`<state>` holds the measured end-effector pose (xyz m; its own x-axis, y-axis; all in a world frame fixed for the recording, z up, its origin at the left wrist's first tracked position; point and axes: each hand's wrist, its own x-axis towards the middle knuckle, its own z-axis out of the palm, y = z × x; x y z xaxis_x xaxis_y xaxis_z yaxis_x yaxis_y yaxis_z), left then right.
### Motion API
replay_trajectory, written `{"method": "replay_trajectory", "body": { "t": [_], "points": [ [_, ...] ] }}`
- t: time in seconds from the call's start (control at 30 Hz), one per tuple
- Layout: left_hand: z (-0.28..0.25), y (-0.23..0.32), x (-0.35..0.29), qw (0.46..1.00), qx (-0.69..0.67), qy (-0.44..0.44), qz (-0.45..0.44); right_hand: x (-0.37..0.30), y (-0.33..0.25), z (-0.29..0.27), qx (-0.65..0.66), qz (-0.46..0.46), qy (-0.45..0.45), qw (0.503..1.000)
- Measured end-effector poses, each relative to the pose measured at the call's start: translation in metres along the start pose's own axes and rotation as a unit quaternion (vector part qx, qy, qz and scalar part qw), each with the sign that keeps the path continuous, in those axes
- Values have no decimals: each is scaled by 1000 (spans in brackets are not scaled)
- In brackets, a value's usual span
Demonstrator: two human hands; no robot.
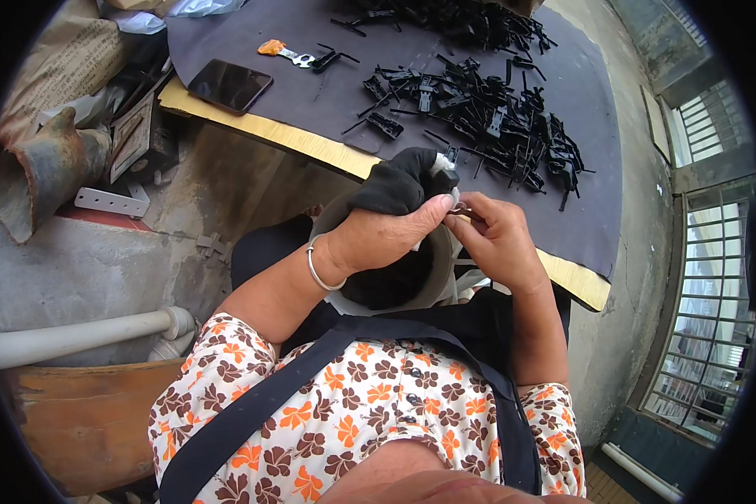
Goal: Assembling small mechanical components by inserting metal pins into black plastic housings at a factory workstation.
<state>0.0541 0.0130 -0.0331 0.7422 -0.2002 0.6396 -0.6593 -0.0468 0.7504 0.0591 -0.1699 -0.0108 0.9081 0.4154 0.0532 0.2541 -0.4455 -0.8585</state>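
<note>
My left hand [384,227], with a light bangle at its wrist, is closed over the front edge of the table. Black cloth [391,183] covers its fingers, and the thumb is bare. A small black part [446,179] with whitish material around it sticks up between the covered fingers and thumb. My right hand [504,239] meets it from the right, thumb and forefinger pinched together by the left thumb tip. What the pinch holds is too small to make out. Below both hands stands a pale bucket [435,290] with dark contents.
On the dark table cover [311,109] lies a heap of black clip-like parts [496,118], with another pile [470,21] farther back. A phone [229,85] and a small metal tool with an orange end [290,54] lie left. A rusty pipe piece [55,172] and white pipe [84,338] stand nearby.
</note>
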Motion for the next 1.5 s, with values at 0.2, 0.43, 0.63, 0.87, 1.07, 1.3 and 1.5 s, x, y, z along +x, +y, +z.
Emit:
{"method": "replay_trajectory", "body": {
  "t": [0.2,0.43,0.63,0.87,1.07,1.3,1.5],
  "points": [
    [4,10,0,970,-99,6,-221,-2,5,-7,-62,-193,103,974],
    [1,1,-3,993,24,-105,-50,1,1,4,62,-95,65,991],
    [3,1,-6,991,1,-86,-105,2,1,6,19,-106,22,994],
    [1,11,-9,981,166,-100,-9,4,-4,18,16,-76,23,997],
    [-25,28,-1,932,344,-107,26,16,4,6,-138,-116,111,977],
    [-25,9,4,952,301,-21,44,32,15,23,-369,-62,168,912],
    [-29,5,8,961,266,-11,77,10,6,2,-246,-118,88,958]
  ]
}}
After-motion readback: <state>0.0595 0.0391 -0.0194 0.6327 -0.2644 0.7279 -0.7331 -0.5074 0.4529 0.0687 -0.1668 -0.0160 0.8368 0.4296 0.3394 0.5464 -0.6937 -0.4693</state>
